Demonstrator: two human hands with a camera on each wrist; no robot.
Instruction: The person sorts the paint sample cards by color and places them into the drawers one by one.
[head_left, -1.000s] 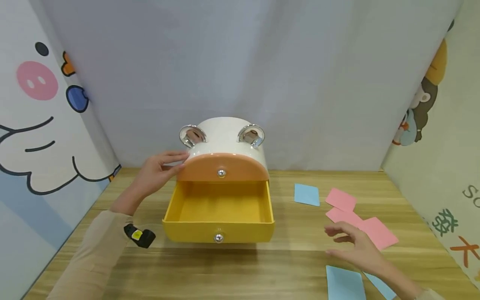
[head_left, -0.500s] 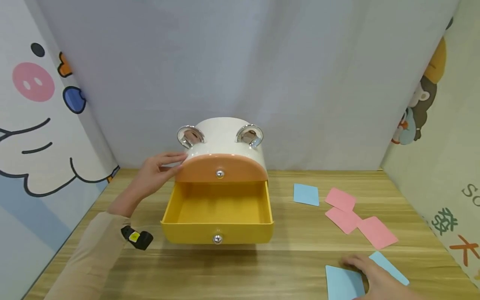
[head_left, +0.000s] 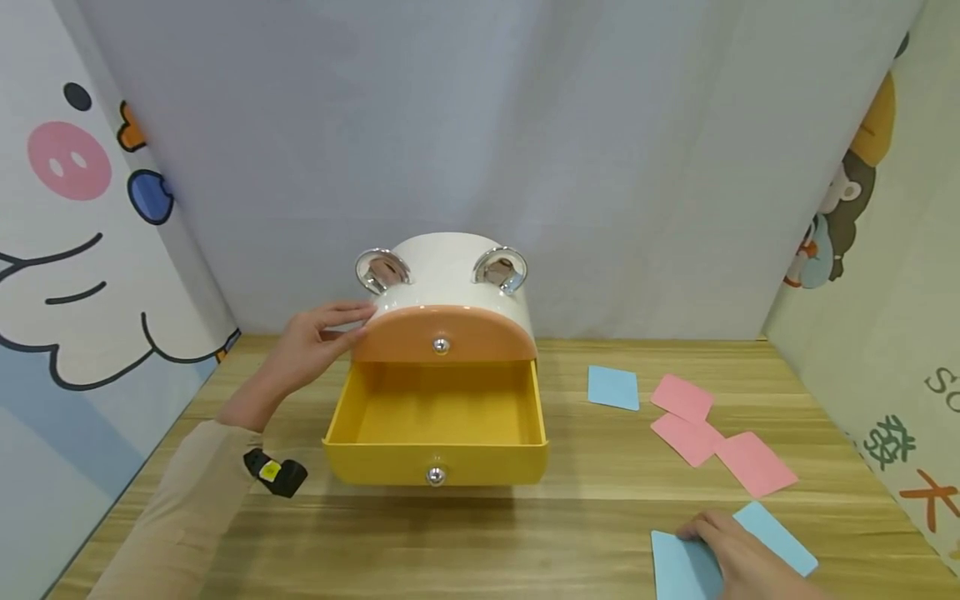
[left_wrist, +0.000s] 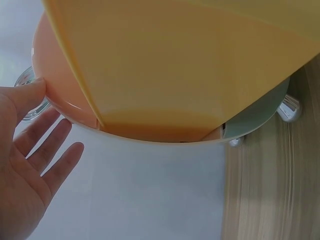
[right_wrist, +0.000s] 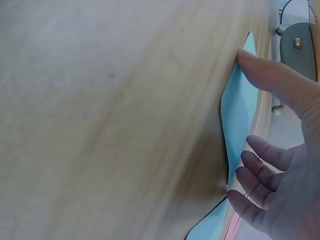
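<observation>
A white storage box [head_left: 450,250] with shiny ear shapes stands in the middle of the table in the head view. Its orange upper drawer [head_left: 405,333] is closed, while the yellow lower drawer [head_left: 437,462] is pulled out with nothing inside. My left hand [head_left: 311,346] rests against the box's left side, thumb at the orange front's edge; its other fingers are spread in the left wrist view. Low at the right, my right hand [head_left: 738,558] pinches a light-blue paper card [head_left: 675,562] between thumb and fingertips. In the right wrist view that blue card [right_wrist: 237,107] looks slightly bent.
Another light-blue card [head_left: 780,542] lies just beyond the right hand. Several pink cards [head_left: 756,464] are spread behind it, and a single blue card [head_left: 612,388] lies right of the box. A grey curtain [head_left: 637,167] backs the wooden table [head_left: 585,533].
My right hand has come down and toward me from above the table onto the blue card, and its fingers have closed in on it. The left hand stays on the box.
</observation>
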